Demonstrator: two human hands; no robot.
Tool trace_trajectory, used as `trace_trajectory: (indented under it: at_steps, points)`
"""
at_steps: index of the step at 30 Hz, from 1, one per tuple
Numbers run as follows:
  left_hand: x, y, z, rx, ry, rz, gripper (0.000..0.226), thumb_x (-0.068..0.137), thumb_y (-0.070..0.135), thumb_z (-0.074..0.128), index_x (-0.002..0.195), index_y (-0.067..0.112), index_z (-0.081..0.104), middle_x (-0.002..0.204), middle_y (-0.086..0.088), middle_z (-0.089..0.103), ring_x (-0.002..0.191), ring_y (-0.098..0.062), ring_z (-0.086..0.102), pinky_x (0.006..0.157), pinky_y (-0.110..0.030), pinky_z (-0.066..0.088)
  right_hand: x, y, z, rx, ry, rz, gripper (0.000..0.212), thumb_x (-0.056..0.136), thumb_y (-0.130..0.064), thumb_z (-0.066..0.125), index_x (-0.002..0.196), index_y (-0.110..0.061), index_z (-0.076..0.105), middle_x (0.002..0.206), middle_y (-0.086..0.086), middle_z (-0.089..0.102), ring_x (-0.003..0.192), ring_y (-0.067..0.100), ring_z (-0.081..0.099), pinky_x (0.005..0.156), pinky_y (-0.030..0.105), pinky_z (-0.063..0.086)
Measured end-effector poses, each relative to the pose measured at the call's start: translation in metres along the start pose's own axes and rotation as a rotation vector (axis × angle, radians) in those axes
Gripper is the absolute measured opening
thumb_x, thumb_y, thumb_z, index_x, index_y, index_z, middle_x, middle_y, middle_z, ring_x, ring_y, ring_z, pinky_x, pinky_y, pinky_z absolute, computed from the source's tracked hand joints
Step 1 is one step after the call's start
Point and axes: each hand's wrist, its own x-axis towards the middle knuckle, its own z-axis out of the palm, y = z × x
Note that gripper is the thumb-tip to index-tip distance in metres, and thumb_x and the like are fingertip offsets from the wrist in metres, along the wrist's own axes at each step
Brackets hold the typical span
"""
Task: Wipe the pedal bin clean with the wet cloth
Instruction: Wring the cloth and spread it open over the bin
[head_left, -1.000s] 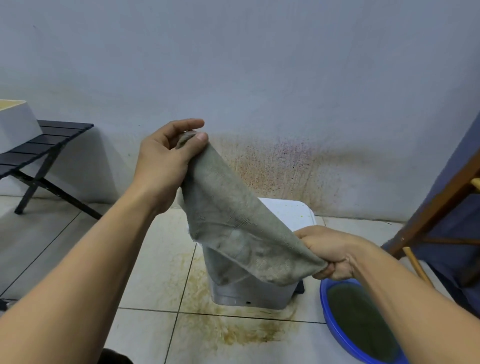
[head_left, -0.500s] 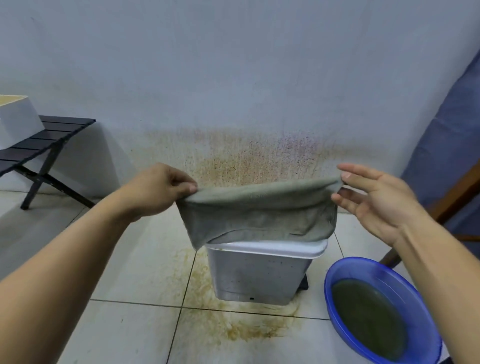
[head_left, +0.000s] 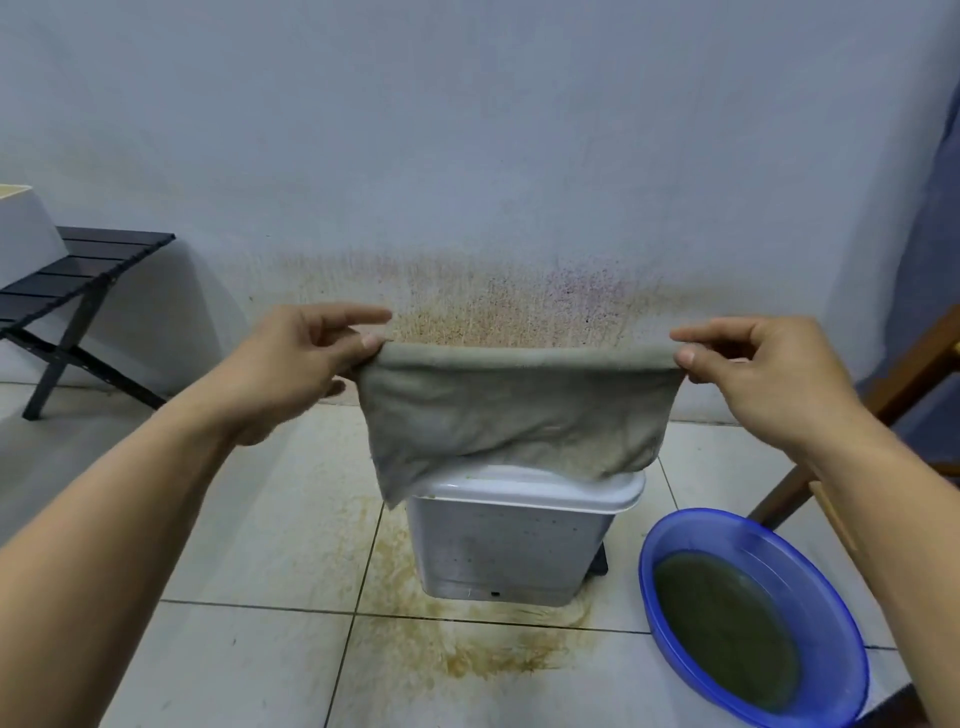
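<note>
Right hand (head_left: 753, 374), open beside cloth half second ago, now pinches cloth's right top corner. Left hand (head_left: 301, 364) pinches left corner, thumb against forefinger. Cloth (head_left: 514, 410) hangs spread, taut between them. Lower hem overlaps lid of pedal bin (head_left: 498, 545); contact unclear. Bin stands on floor by wall, blue basin (head_left: 810, 551) at its 4 o'clock.

Advice: lower cloth flat onto lid, press with palms, wipe 12 toward 6. Refold to fresh face before speckled front wall.

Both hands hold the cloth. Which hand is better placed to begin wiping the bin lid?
Probably the right hand: its side of the cloth hangs over the pedal bin lid, while the side held by the left hand hangs past the bin's edge. The difference is small.
</note>
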Motion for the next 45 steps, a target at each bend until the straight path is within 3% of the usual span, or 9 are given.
trace_trajectory:
  at_steps: [5, 11, 15, 25, 28, 31, 34, 39, 45]
  points:
    - [-0.014, 0.017, -0.009, 0.685, 0.062, 0.27, 0.013, 0.099, 0.027, 0.062, 0.096, 0.038, 0.068, 0.09, 0.024, 0.067, 0.091, -0.002, 0.065, 0.07, -0.013, 0.041, -0.003, -0.006, 0.001, -0.275, 0.081, -0.194, 0.01, 0.094, -0.023, 0.065, 0.087, -0.025, 0.072, 0.09, -0.008, 0.066, 0.087, 0.013, 0.061, 0.083, 0.03, 0.045]
    - [-0.015, 0.02, 0.007, 0.116, 0.136, 0.075, 0.018, 0.1, 0.034, 0.062, 0.094, 0.018, 0.066, 0.089, -0.007, 0.073, 0.079, -0.018, 0.065, 0.08, -0.05, 0.057, -0.011, -0.021, 0.013, 0.486, -0.004, 0.205, 0.018, 0.099, -0.013, 0.059, 0.081, -0.012, 0.064, 0.079, 0.012, 0.065, 0.066, 0.018, 0.063, 0.063, 0.038, 0.057]
    - [-0.019, 0.031, 0.054, -0.072, 0.219, -0.022, 0.017, 0.094, 0.032, 0.071, 0.089, 0.017, 0.068, 0.072, -0.001, 0.068, 0.063, -0.016, 0.063, 0.055, -0.035, 0.052, -0.031, -0.049, 0.034, 0.646, -0.116, 0.341, 0.013, 0.096, -0.005, 0.06, 0.084, -0.007, 0.063, 0.076, 0.013, 0.067, 0.06, 0.024, 0.066, 0.05, 0.032, 0.054]
    - [-0.038, 0.039, 0.099, -0.077, -0.018, 0.188, 0.035, 0.079, 0.023, 0.088, 0.106, 0.027, 0.067, 0.096, 0.01, 0.074, 0.09, -0.006, 0.07, 0.078, -0.026, 0.056, -0.051, -0.075, 0.045, 0.782, -0.4, 0.2, 0.021, 0.1, -0.008, 0.052, 0.107, -0.003, 0.071, 0.1, 0.014, 0.076, 0.091, 0.029, 0.073, 0.084, 0.044, 0.058]
    - [-0.036, 0.052, 0.091, -0.411, -0.076, 0.182, 0.028, 0.084, 0.007, 0.077, 0.109, 0.017, 0.07, 0.1, 0.002, 0.078, 0.094, -0.011, 0.073, 0.079, -0.025, 0.057, -0.038, -0.055, 0.045, 0.699, -0.12, 0.188, 0.019, 0.088, -0.024, 0.071, 0.106, -0.018, 0.073, 0.107, 0.004, 0.075, 0.104, 0.027, 0.069, 0.08, 0.04, 0.056]
    - [-0.029, 0.057, 0.081, -0.84, -0.174, 0.096, 0.021, 0.089, 0.016, 0.065, 0.109, 0.013, 0.07, 0.106, -0.008, 0.075, 0.099, -0.02, 0.071, 0.087, -0.032, 0.058, -0.043, -0.044, 0.057, 0.761, -0.421, 0.338, 0.062, 0.067, -0.054, 0.082, 0.118, -0.021, 0.071, 0.122, -0.003, 0.07, 0.12, 0.023, 0.061, 0.098, 0.043, 0.049]
    - [-0.019, 0.041, 0.075, -0.739, -0.136, 0.108, 0.017, 0.103, 0.031, 0.054, 0.107, 0.029, 0.069, 0.116, 0.0, 0.071, 0.112, -0.014, 0.066, 0.096, -0.035, 0.053, -0.054, -0.051, 0.068, 0.91, -0.649, 0.396, 0.047, 0.085, -0.03, 0.069, 0.124, -0.005, 0.066, 0.124, 0.011, 0.069, 0.118, 0.028, 0.064, 0.102, 0.046, 0.049]
    - [-0.02, 0.018, 0.058, -0.468, -0.308, -0.176, 0.049, 0.091, 0.034, 0.071, 0.134, 0.037, 0.048, 0.11, -0.007, 0.075, 0.088, -0.026, 0.074, 0.068, -0.038, 0.059, -0.049, -0.053, 0.07, 1.029, -0.432, 0.494, 0.036, 0.092, -0.017, 0.064, 0.123, 0.0, 0.062, 0.115, 0.018, 0.072, 0.107, 0.031, 0.069, 0.091, 0.048, 0.056]
    - [-0.016, 0.004, 0.065, -0.425, -0.253, -0.174, 0.066, 0.094, 0.007, 0.07, 0.141, 0.048, 0.046, 0.112, -0.016, 0.074, 0.105, -0.033, 0.072, 0.092, -0.051, 0.058, -0.046, -0.043, 0.061, 0.874, -0.426, 0.564, 0.023, 0.093, -0.006, 0.063, 0.116, -0.001, 0.066, 0.108, 0.015, 0.074, 0.1, 0.029, 0.072, 0.09, 0.047, 0.056]
